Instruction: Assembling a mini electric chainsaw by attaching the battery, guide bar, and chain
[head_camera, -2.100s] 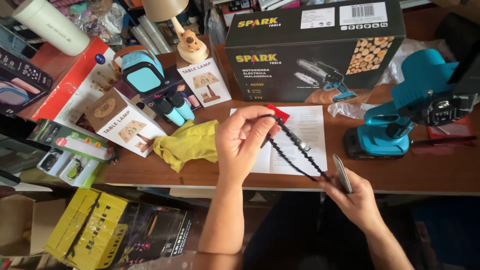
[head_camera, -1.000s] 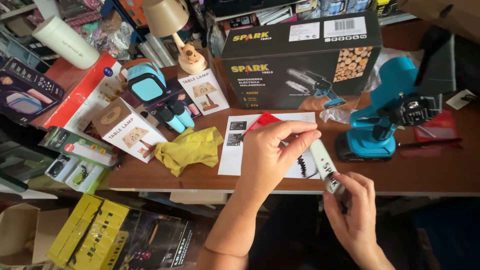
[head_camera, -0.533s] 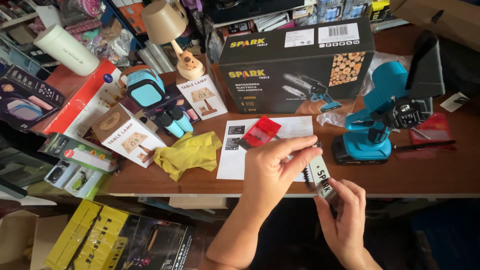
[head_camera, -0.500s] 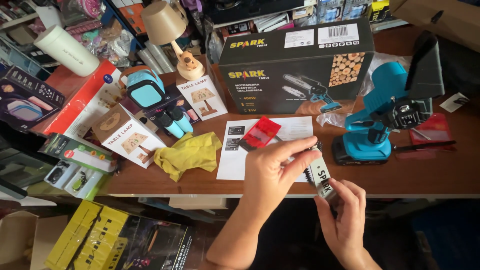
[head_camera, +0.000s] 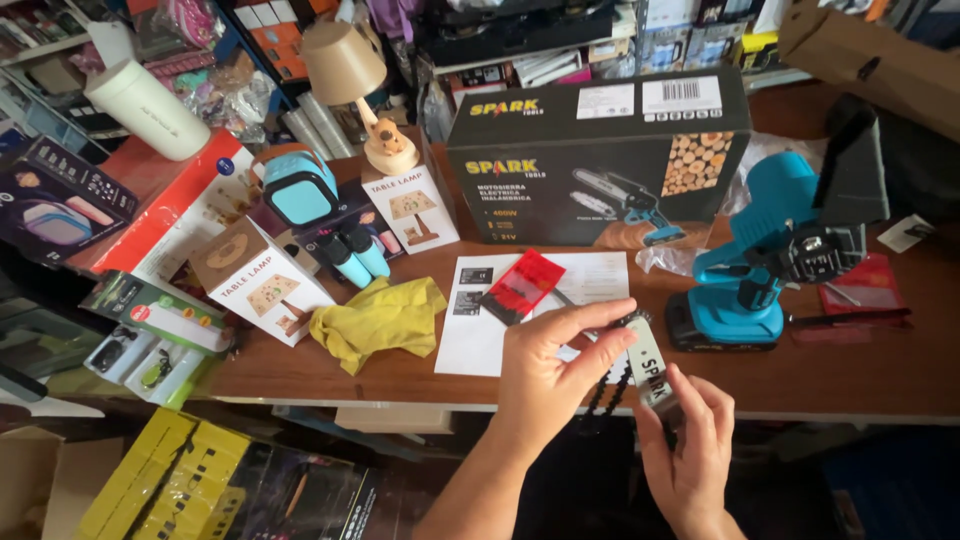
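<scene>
My left hand (head_camera: 545, 375) pinches a black saw chain (head_camera: 603, 392) at the top end of a pale metal guide bar (head_camera: 648, 362). My right hand (head_camera: 690, 455) grips the bar's lower end, in front of the table's near edge. The chain hangs in a loop between both hands, along the bar's left side. A blue cordless mini chainsaw body (head_camera: 760, 275) stands on the wooden table (head_camera: 860, 385), just beyond my hands to the right.
A white instruction sheet (head_camera: 475, 335) with a red packet (head_camera: 520, 287) lies ahead. Behind it stands a black product box (head_camera: 600, 160). A yellow cloth (head_camera: 380, 320), lamp boxes (head_camera: 265, 285), a small lamp (head_camera: 350, 70) and blue gadgets fill the left.
My left hand came down from above the sheet with the loose chain and met my right hand. The chain now lies against the bar, and both hands are closer to me.
</scene>
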